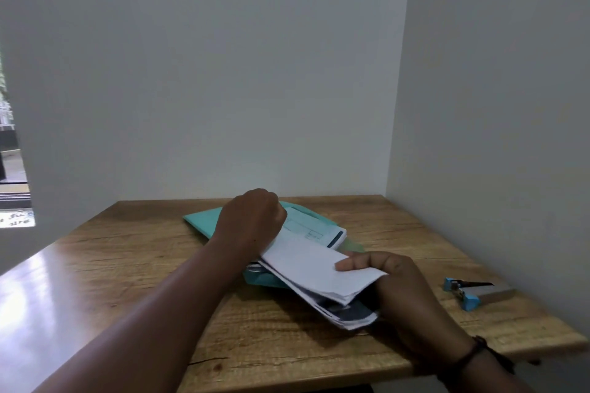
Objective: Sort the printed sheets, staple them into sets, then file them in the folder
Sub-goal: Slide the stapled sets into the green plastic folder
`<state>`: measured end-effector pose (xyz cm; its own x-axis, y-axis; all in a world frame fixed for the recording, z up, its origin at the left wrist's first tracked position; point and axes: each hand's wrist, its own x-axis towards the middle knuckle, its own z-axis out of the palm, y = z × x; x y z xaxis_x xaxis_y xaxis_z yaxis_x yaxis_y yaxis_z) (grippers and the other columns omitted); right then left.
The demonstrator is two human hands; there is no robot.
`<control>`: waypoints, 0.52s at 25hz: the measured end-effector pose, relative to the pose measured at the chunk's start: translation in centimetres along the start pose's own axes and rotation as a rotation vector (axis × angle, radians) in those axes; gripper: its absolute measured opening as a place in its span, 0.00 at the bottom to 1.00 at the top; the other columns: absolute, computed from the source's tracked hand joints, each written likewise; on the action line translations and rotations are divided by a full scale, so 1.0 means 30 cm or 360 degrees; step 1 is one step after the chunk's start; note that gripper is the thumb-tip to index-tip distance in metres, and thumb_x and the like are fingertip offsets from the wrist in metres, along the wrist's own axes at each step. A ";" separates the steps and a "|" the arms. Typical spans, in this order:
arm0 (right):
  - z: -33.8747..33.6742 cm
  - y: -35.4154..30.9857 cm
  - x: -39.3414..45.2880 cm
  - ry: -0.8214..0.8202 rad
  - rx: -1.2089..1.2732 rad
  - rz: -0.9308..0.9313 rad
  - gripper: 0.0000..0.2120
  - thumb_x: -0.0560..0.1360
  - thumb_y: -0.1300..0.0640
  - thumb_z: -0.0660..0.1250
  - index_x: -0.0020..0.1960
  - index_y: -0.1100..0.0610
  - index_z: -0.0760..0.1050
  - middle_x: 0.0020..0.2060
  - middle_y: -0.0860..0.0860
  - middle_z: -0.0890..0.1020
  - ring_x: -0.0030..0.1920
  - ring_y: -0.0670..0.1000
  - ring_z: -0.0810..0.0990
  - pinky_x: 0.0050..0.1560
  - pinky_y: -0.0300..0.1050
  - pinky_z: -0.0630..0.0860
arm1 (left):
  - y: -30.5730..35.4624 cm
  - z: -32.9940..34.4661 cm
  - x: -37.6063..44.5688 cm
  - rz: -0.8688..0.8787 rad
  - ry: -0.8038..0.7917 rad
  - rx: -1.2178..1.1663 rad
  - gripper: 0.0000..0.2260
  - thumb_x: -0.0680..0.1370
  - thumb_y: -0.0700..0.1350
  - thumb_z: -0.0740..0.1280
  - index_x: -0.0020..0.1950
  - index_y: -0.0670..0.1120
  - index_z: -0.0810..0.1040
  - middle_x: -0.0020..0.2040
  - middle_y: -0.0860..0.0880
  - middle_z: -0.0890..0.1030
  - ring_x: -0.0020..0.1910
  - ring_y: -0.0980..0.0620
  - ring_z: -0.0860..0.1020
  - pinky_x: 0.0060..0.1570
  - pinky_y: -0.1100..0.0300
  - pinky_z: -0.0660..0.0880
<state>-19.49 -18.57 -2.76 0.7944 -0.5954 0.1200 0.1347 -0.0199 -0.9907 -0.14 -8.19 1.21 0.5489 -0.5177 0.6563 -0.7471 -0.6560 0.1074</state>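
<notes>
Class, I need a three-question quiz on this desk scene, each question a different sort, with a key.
1. True or false: the stapler is in a hand.
2. Which hand pinches the near end of the sheets? A) left B) right
3. Fill in: the sheets lie over a teal ____.

Key
1. False; it lies alone on the table, to the right.
2. B; the right hand has its thumb on top. The left hand grips the far end.
3. folder.
</notes>
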 end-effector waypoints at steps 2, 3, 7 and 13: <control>0.068 0.011 0.007 -0.0109 -0.0347 -0.0097 0.16 0.74 0.71 0.64 0.42 0.55 0.85 0.56 0.45 0.81 0.47 0.53 0.84 0.39 0.46 0.82 | 0.005 0.005 -0.009 0.0079 0.0020 0.0037 0.10 0.78 0.44 0.60 0.43 0.45 0.79 0.42 0.48 0.80 0.40 0.48 0.78 0.40 0.55 0.74; 0.094 0.011 0.012 -0.0162 -0.0509 -0.0164 0.18 0.74 0.70 0.62 0.43 0.52 0.85 0.55 0.38 0.78 0.48 0.50 0.83 0.40 0.47 0.82 | 0.007 0.004 -0.013 0.0096 0.0023 0.0034 0.10 0.78 0.44 0.59 0.42 0.44 0.78 0.41 0.48 0.79 0.39 0.48 0.77 0.38 0.56 0.73; 0.143 0.007 0.019 -0.0101 -0.1529 -0.0500 0.13 0.72 0.55 0.64 0.53 0.41 0.77 0.48 0.34 0.76 0.50 0.41 0.72 0.48 0.43 0.76 | 0.006 -0.005 -0.009 0.0080 0.0005 -0.0018 0.11 0.79 0.45 0.59 0.42 0.43 0.78 0.40 0.47 0.78 0.39 0.49 0.77 0.37 0.57 0.69; 0.088 -0.007 0.021 0.0239 -0.1639 -0.0805 0.15 0.80 0.45 0.55 0.66 0.40 0.67 0.49 0.42 0.81 0.43 0.42 0.77 0.39 0.38 0.75 | -0.006 -0.027 0.003 0.0021 0.0036 -0.0059 0.12 0.78 0.46 0.59 0.44 0.43 0.80 0.43 0.47 0.80 0.40 0.47 0.77 0.39 0.55 0.73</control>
<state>-17.46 -16.83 -2.32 0.6997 -0.4206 0.5775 -0.1843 -0.8873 -0.4229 -0.25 -7.68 1.85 0.5306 -0.5132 0.6747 -0.7677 -0.6283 0.1258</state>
